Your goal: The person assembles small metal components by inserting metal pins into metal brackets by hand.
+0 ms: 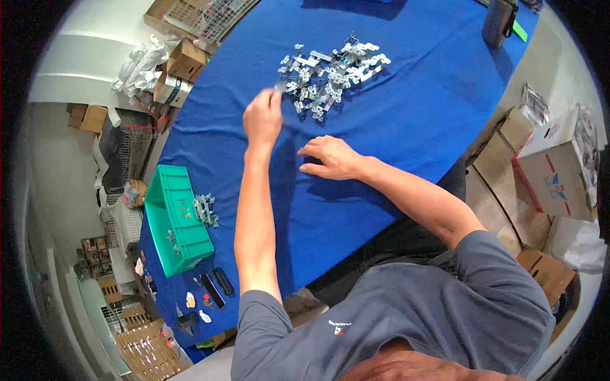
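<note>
A loose pile of small silver metal brackets (333, 76) lies on the blue cloth ahead of me, several with holes through flat ends. At the pile's left edge is my left hand (263, 119), its fingers drawn together in a pinch. Something small and greyish shows at these fingertips, too blurred to name. My right hand (333, 158) hovers or rests just nearer than the pile, palm down. Its thumb and fingers are apart, with nothing visible between them.
A green plastic bin (194, 219) lies at the left, with more metal brackets (205, 210) beside it and a few inside. Nearer are a black strap-like item (213, 291) and small odds and ends. A dark cylindrical case (499, 24) stands far right. Cardboard boxes (556, 162) flank the table.
</note>
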{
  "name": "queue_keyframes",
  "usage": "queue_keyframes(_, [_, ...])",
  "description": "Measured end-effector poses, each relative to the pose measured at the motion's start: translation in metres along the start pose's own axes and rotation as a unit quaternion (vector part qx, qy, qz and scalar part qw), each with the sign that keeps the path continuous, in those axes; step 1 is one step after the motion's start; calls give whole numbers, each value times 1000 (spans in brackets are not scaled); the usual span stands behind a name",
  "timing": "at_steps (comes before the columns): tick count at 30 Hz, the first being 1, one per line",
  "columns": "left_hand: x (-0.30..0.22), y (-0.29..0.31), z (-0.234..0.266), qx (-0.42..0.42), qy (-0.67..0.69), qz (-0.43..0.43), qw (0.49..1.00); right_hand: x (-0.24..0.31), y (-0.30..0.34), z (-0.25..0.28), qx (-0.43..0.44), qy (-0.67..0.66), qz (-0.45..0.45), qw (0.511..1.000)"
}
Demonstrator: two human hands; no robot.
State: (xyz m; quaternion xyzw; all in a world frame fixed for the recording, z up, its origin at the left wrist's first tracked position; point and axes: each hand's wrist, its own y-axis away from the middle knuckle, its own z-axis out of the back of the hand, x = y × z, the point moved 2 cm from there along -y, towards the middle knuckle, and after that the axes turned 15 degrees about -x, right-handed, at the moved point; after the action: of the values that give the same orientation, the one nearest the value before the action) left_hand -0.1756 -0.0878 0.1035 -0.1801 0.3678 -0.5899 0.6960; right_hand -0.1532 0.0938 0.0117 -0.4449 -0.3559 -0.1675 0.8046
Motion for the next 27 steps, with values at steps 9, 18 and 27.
queue_keyframes(9, [48,132,43,40,152,423,893,3,4,-4,22,152,44,987])
queue_keyframes(18, [55,150,42,-81,204,444,869,2,5,-6,-8,156,81,984])
queue_keyframes(27, [62,161,37,-128,253,413,865,17,5,10,-83,120,90,985])
